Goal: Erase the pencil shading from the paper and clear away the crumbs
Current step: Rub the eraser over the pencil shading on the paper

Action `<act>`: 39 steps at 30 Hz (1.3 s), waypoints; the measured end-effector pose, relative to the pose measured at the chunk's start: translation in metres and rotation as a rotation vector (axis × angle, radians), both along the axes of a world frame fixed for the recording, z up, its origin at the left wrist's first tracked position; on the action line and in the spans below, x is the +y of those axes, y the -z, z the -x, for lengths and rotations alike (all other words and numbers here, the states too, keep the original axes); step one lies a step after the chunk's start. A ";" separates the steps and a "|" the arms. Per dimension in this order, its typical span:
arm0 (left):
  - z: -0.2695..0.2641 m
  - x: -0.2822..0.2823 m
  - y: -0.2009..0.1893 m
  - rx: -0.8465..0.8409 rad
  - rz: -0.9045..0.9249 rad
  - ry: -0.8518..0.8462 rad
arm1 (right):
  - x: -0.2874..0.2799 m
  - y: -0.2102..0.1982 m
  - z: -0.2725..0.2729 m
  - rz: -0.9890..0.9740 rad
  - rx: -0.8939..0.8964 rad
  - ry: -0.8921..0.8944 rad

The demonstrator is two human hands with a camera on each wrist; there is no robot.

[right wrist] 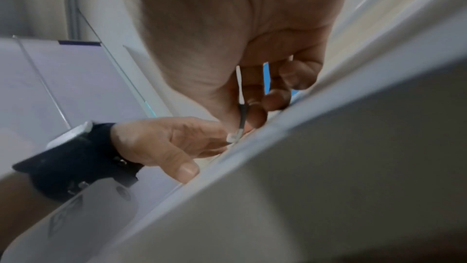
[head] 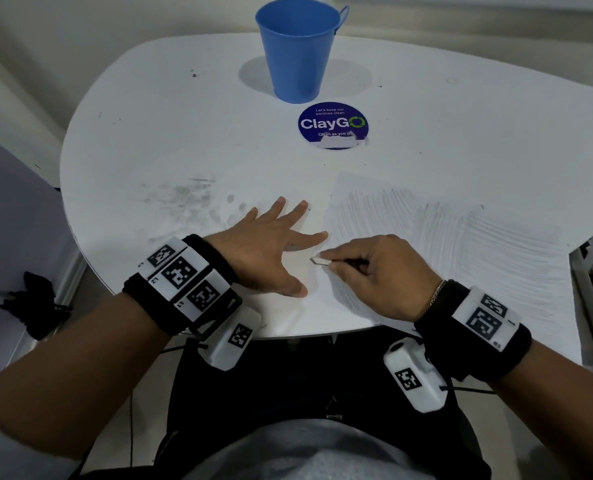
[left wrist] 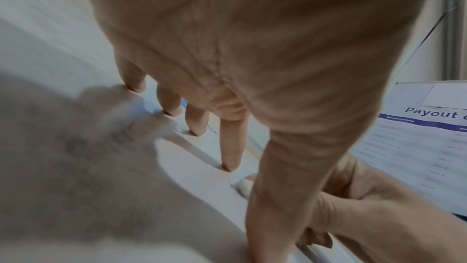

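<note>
A white sheet of paper [head: 444, 244] covered in grey pencil shading lies on the right of the white table [head: 184, 133]. My left hand [head: 281, 251] lies flat, fingers spread, at the paper's left edge; its index fingertip [head: 322, 234] touches that edge. My right hand [head: 336, 265] rests on the paper and pinches a small white eraser [head: 319, 260] between thumb and fingers, its tip down on the paper's left edge, just right of my left thumb. The right wrist view shows the eraser [right wrist: 233, 136] with a dark band. In the left wrist view the eraser [left wrist: 243, 186] peeks out behind my thumb.
A blue metal bucket [head: 298, 50] stands at the back middle, with a round ClayGo sticker [head: 333, 124] in front of it. Grey smudges [head: 184, 197] mark the table left of my left hand. The table's front edge is right under my wrists.
</note>
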State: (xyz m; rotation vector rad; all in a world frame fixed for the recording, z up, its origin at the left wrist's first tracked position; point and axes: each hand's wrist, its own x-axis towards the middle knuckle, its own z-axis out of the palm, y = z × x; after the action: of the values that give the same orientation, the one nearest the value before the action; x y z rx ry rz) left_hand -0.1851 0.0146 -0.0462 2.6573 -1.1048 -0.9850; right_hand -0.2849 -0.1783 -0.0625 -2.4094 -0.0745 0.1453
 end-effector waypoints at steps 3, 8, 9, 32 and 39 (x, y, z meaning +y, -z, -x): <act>0.000 0.000 0.000 -0.007 -0.016 0.015 | 0.000 -0.004 0.004 0.000 0.060 -0.109; 0.001 0.001 -0.001 -0.008 -0.027 0.023 | -0.001 -0.003 0.001 -0.029 0.014 -0.047; 0.001 0.000 -0.001 -0.008 -0.028 0.023 | -0.001 -0.001 0.000 -0.013 -0.015 -0.017; -0.003 -0.005 0.000 0.002 -0.036 0.028 | -0.004 -0.009 0.009 0.026 0.120 -0.143; -0.002 -0.006 -0.001 0.002 -0.032 0.023 | -0.007 -0.005 0.008 0.072 0.031 -0.048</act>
State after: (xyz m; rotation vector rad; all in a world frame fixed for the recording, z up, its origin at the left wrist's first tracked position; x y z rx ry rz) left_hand -0.1832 0.0086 -0.0456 2.6741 -1.1311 -1.0170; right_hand -0.2933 -0.1849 -0.0573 -2.4772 -0.1147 0.2105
